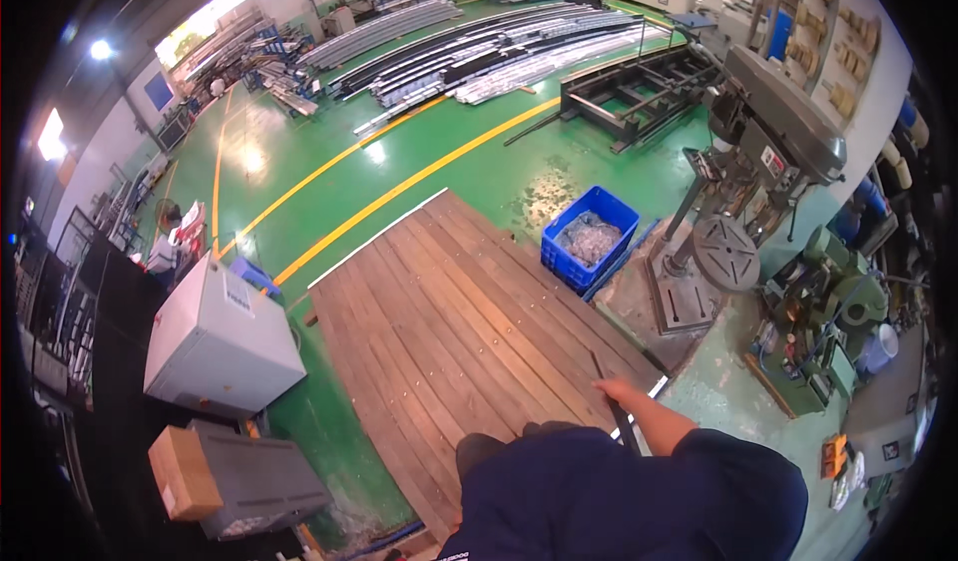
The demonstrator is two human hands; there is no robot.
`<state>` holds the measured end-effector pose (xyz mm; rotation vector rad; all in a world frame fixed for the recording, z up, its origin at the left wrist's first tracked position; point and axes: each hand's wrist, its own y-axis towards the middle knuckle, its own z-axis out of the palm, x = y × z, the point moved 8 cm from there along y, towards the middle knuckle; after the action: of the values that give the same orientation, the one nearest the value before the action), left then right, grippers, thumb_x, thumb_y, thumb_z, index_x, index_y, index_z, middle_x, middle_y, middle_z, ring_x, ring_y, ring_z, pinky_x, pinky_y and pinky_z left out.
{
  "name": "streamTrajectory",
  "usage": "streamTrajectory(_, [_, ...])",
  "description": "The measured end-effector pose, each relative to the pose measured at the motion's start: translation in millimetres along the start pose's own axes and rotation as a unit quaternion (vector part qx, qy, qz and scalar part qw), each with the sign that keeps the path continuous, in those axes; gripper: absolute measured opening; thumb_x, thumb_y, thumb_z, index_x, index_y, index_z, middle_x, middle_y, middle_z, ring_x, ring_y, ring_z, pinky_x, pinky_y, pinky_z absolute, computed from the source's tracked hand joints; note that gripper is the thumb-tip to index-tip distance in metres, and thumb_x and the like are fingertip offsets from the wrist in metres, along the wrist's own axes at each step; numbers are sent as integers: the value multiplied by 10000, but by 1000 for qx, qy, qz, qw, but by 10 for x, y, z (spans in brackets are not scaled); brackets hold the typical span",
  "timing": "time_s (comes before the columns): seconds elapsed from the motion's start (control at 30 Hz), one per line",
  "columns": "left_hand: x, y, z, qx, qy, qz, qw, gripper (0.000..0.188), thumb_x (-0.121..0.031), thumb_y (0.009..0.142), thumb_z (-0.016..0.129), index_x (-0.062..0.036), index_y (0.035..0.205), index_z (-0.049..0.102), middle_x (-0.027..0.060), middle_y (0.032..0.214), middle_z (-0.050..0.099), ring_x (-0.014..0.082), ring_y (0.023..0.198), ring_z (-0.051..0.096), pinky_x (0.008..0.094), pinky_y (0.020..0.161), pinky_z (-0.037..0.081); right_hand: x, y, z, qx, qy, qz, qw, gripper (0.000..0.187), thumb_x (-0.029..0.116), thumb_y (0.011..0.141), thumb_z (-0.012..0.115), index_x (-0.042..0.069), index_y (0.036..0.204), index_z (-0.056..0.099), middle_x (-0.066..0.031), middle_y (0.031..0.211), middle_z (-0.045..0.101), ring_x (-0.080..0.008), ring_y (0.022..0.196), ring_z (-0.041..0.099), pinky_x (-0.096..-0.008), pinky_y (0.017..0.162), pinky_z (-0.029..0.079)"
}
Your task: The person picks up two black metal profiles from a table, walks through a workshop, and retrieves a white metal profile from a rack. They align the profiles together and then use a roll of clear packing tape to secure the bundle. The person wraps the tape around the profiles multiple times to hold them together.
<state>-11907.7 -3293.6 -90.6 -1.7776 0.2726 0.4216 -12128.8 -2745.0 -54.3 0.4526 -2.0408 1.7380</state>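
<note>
Bar (624, 427): lower right of the frame, in our right hand (616, 389); one end sticks out above our fingers, the rest runs below them toward our dark shirt (629, 491).
Bar's look: dark, narrow and straight, slanting; we cannot tell whether it touches the boards.
Right hand: fingers curled round the bar, near the right edge of the wooden platform (449, 311).
Left hand: we cannot tell its state; only a sliver of skin (458, 520) shows beside the shirt, bottom centre.
Blue tub (562, 265): right of centre, beyond the platform.
</note>
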Motion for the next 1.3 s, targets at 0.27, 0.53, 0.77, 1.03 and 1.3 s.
streamTrajectory(0.27, [-2298, 1504, 390, 42, 70, 10, 997, 263, -321, 989, 604, -59, 1007, 619, 67, 839, 619, 217, 806, 634, 396, 657, 521, 3069, 1021, 733, 13, -55, -139, 989, 388, 270, 853, 816, 4, 1035, 599, -122, 626, 606, -203, 488, 597, -402, 435, 489])
streamTrajectory(0.53, [-5038, 3812, -565, 87, -211, -55, 972, 304, -294, 966, 621, -25, 1104, 652, 96, 917, 659, 230, 919, 687, 403, 721, 556, 2152, 2260, 1071, -66, 45, 92, 993, 331, 313, 840, 817, 18, 878, 671, -132, 685, 636, -245, 540, 637, -419, 491, 522])
streamTrajectory(0.77, [-8905, 4268, -790, -63, -13, 201, 977, 339, -408, 1022, 585, -124, 1205, 596, 95, 993, 693, 236, 822, 698, 346, 615, 528, 2069, 2247, 1291, -65, 8, 225, 972, 448, 449, 730, 834, 37, 886, 756, -109, 896, 725, -247, 802, 681, -408, 723, 536])
streamTrajectory(1.03, [-9462, 5344, 1565, 65, 135, 32, 988, 470, -463, 1024, 549, -67, 1276, 569, 111, 1116, 685, 273, 997, 686, 379, 734, 554, 3131, 4431, 1079, -74, 253, 196, 944, 307, 349, 849, 768, 72, 923, 658, -104, 693, 602, -216, 586, 612, -410, 525, 502])
streamTrajectory(1.3, [-10978, 6123, 2950, 159, 406, 54, 898, 476, -448, 1006, 559, -67, 1293, 564, 125, 1145, 687, 269, 981, 680, 388, 748, 547, 4607, 5142, 723, -162, 437, 177, 867, 302, 319, 887, 749, 57, 875, 600, -121, 584, 567, -235, 447, 560, -396, 439, 470])
